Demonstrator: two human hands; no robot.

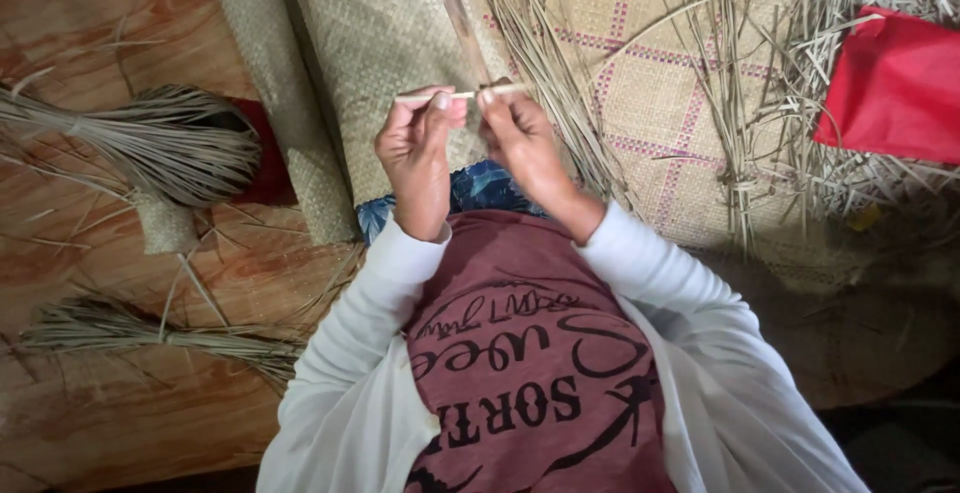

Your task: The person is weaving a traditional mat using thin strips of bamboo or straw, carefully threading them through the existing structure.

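Both hands are raised in front of the chest, and between them runs a thin pale reed strip (462, 95), held level. The left hand (415, 148) has its fingers (436, 113) together, pinched on the strip's left part, with the strip's end poking out past the knuckles; the right hand (520, 138) has its fingers (488, 101) clamped on the strip's right part, and a short length shows beyond them. A darker flat stick (465, 38) stands up from between the hands — which hand holds it cannot be told. Beneath the hands lies a woven mat (380, 23) of plain straw colour, its left edge rolled into a tube (275, 83), and beside it to the right a second mat with pink checks (650, 63) strewn with loose dry reeds (740, 103). A red cloth (895, 83) sits at the far right. On the wooden floor (90, 13) to the left lie two tied bundles of reeds — one fanned out (150, 138), one lower down (150, 333).
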